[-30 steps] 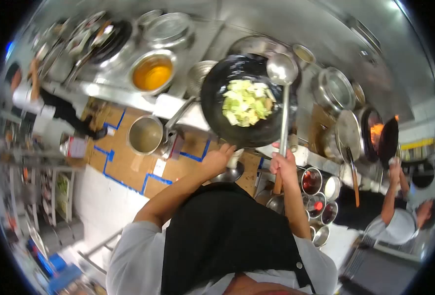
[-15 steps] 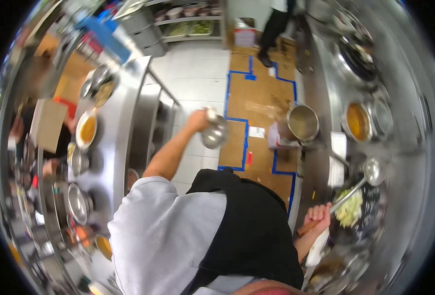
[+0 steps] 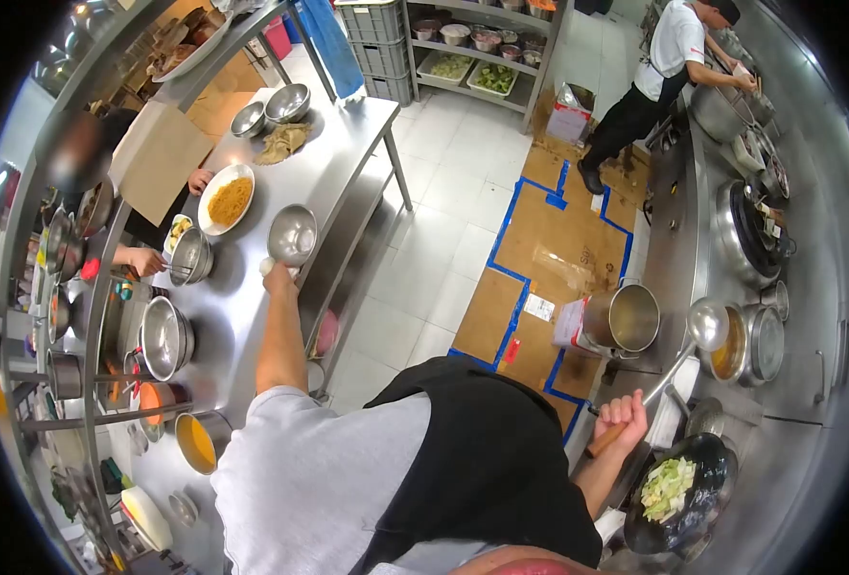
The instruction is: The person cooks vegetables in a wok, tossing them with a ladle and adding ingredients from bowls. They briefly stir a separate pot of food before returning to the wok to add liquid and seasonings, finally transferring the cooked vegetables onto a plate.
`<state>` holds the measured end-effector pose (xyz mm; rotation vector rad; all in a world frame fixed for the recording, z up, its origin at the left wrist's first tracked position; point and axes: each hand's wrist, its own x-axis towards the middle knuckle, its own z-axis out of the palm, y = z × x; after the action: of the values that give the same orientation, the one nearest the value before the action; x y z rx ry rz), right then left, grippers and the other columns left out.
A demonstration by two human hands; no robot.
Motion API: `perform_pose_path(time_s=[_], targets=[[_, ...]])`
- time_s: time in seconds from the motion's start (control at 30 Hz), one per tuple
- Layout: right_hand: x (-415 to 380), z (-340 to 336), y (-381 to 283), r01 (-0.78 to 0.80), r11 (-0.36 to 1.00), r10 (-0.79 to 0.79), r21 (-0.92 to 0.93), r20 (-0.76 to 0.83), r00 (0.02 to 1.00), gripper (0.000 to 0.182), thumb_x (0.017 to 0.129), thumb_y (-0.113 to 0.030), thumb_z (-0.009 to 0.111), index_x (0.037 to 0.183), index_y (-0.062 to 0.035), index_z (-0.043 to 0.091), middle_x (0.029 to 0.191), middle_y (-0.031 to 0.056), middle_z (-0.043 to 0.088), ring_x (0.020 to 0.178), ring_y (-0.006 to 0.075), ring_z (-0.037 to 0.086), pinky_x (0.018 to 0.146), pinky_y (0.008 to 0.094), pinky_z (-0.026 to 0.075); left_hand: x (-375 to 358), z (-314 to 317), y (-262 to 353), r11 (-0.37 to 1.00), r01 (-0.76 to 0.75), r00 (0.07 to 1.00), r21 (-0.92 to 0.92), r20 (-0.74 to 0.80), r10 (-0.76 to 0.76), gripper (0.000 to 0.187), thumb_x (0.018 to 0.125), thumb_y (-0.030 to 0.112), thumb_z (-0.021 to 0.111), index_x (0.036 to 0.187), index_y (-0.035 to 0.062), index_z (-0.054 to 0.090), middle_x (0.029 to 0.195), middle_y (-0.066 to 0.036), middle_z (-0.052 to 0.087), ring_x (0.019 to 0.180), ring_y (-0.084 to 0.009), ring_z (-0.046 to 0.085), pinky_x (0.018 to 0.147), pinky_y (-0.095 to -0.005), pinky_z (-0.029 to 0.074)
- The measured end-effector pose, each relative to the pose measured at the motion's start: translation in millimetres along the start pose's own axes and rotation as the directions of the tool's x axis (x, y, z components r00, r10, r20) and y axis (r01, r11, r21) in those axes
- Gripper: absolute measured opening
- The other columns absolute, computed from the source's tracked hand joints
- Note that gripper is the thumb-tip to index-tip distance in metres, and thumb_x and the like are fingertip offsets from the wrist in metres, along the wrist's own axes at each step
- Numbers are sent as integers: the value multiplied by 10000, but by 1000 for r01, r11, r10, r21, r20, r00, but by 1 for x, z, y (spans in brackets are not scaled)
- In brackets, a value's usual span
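Observation:
My left arm reaches out over the steel table. The left hand (image 3: 279, 278) is closed on the near rim of a metal bowl (image 3: 293, 236), with a bit of white cloth (image 3: 268, 265) at the fingers. At the stove side, my right hand (image 3: 623, 422) is wrapped round the wooden handle of a ladle (image 3: 708, 324), its round metal head raised beyond the hand. Below the ladle, a black wok (image 3: 717, 479) holds chopped pale-green vegetables (image 3: 668, 489). A plate of orange-yellow food (image 3: 230, 203) lies to the left of the metal bowl.
Several more bowls, including a large one (image 3: 166, 337), and a pot of yellow liquid (image 3: 203, 442) stand on the table (image 3: 242, 326). Another person's hand (image 3: 146, 261) is across it. A tall pot (image 3: 633, 317) stands before the stove. A co-worker (image 3: 656, 81) stands farther along.
My left hand has carried the metal bowl left, from above the aisle to the table. The ladle stays in my right hand, raised away from the wok. The view has turned left.

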<state>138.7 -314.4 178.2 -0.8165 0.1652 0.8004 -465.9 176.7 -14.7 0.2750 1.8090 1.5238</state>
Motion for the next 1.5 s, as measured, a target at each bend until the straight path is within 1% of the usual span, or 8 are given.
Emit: perform_pose_path(time_s=[0.3,0.47,0.63,0.73,0.87,1.07,1.23,1.5], targets=[[-17,-1,5,67,996,-71,-62,-67,995,138,1097,-182,536,1098,-160,672,610,-52,362,509,107,357,493,285,316,101,190,146,806,82,958,-587,270,98,445,904,55,747,1322,22,599,1196,-179,668,920,-330,728,689,-410,644],[-31,-32,15,129,986,-139,-108,-85,987,139,1097,-183,534,1100,-168,672,613,-45,364,511,109,360,491,285,313,39,240,179,964,-12,771,-266,612,178,262,994,229,700,1196,72,644,1025,-97,703,858,-231,705,644,-333,598],[-62,-44,31,161,986,-166,-41,-173,971,135,1097,-184,529,1136,-161,657,617,-43,374,509,115,375,488,290,320,-83,261,-33,976,32,595,215,781,-191,249,973,320,693,1055,88,727,870,-57,678,711,-171,630,575,-367,473],[-91,-68,45,177,983,-182,-42,-217,959,146,1097,-182,525,1185,-153,638,614,-39,386,495,124,391,475,300,331,-202,204,-156,504,-608,400,614,784,-474,330,922,387,712,946,66,783,854,-95,748,690,-230,665,602,-426,516],[-150,-97,65,244,951,-295,-188,-325,898,197,1055,-145,594,1243,-86,604,595,-13,412,466,142,414,444,321,352,-332,116,-242,262,-960,-135,98,656,-743,422,795,433,789,962,46,782,929,-197,776,880,-345,750,812,-478,587],[-297,-83,114,161,841,-483,-517,-581,655,435,983,-92,698,1395,-40,565,683,-20,511,543,76,483,494,263,400,-357,103,-335,291,-634,-612,-716,234,-756,457,753,373,840,1110,100,759,1051,-201,778,1015,-385,741,881,-481,583],[-409,-62,193,164,838,-546,-521,-798,255,682,968,-85,721,1587,-69,435,766,-11,566,578,80,507,515,277,443,-348,157,-366,172,-933,-244,-315,206,-948,220,847,200,777,946,3,772,800,-122,768,701,-259,755,646,-402,616],[-539,-121,273,146,888,-386,-437,-878,-283,634,980,-151,695,1567,-41,482,837,13,639,629,84,523,538,299,450,-412,88,-360,225,-706,-469,-671,206,-859,275,788,201,872,986,37,774,883,-154,777,763,-248,766,668,-401,588]])
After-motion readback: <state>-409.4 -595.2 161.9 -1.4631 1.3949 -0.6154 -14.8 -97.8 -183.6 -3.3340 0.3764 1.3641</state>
